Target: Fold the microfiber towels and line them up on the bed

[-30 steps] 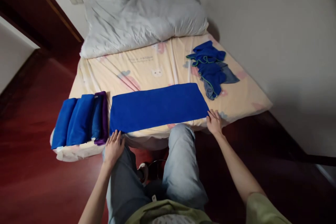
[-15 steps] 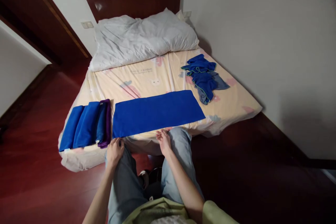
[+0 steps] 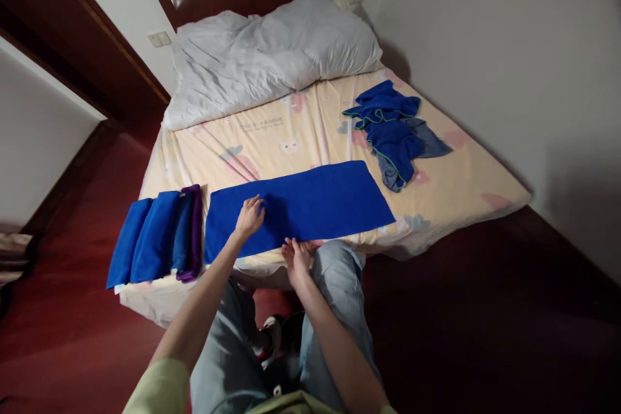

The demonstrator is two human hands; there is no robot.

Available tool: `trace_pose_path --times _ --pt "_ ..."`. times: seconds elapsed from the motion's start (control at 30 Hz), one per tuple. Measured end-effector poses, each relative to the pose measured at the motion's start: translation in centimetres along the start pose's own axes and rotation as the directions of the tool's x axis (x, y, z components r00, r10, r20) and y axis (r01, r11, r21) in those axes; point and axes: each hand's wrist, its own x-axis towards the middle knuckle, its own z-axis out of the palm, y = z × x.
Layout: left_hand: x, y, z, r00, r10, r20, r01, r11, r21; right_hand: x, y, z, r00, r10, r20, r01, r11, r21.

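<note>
Left hand [image 3: 250, 216] lies flat and released on the blue towel [image 3: 310, 204]; right hand [image 3: 295, 257] pinches the towel's near edge on the bed [image 3: 460, 187].

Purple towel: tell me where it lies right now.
The purple towel lies folded near the bed's front left edge, between the folded blue towels and the flat blue towel.
</note>
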Motion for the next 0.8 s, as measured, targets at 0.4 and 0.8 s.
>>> trace_pose_path --times 0.4,0.8 --pt "15.1 4.6 3.3 0.952 0.04 0.302 -0.063 0.996 0.068 0.8 1.4 -1.4 0.997 -0.015 -0.076 0.015 1.0 -0.008" --pt "18.1 5.3 1.7 0.954 -0.132 0.27 0.126 0.991 0.037 -0.6 0.3 -0.6 0.988 0.096 -0.119 -0.09 0.995 0.052"
